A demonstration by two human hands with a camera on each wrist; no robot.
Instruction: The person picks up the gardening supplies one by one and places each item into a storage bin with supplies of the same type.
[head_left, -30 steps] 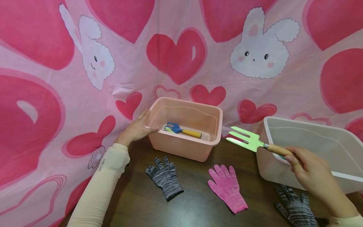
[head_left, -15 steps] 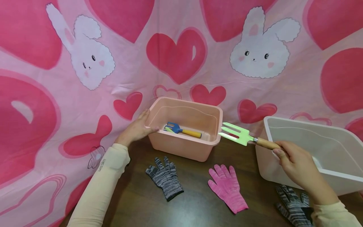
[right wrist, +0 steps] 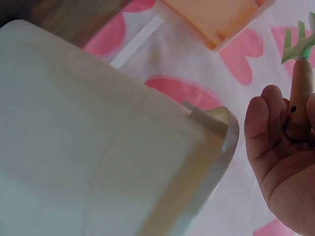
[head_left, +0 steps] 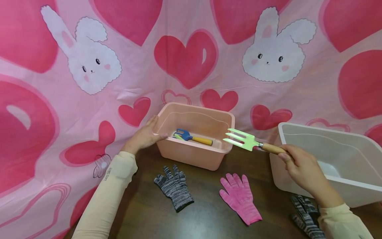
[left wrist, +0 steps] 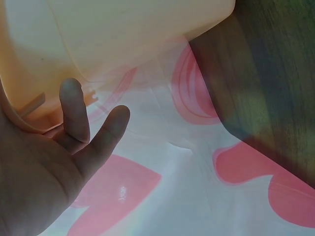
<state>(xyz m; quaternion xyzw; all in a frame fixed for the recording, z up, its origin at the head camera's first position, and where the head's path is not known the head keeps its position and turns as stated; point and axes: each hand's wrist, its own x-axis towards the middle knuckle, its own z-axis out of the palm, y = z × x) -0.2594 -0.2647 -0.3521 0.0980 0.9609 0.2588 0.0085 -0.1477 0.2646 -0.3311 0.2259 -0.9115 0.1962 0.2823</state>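
My right hand (head_left: 304, 169) grips the wooden handle of a light green garden hand fork (head_left: 243, 139). Its three tines point left and overlap the right rim of the peach bin (head_left: 191, 157) in the head view. The right wrist view shows fingers curled around the handle (right wrist: 300, 93). My left hand (head_left: 144, 134) rests on that bin's left front corner, thumb across the front rim. Two of its fingers (left wrist: 74, 108) extend loosely beside the bin wall in the left wrist view. A blue hand fork with a yellow handle (head_left: 201, 140) lies inside, partly over something light green.
A white bin (head_left: 298, 182) stands at right, below my right forearm. A grey striped glove (head_left: 176, 187), a pink glove (head_left: 240, 199) and another grey glove (head_left: 307, 215) lie on the dark wooden table (head_left: 203, 219). A pink heart-and-rabbit cloth (head_left: 226, 66) hangs behind.
My right hand has carried the green hand fork left, from over the white bin's edge to the peach bin's right rim. The left hand stays in place.
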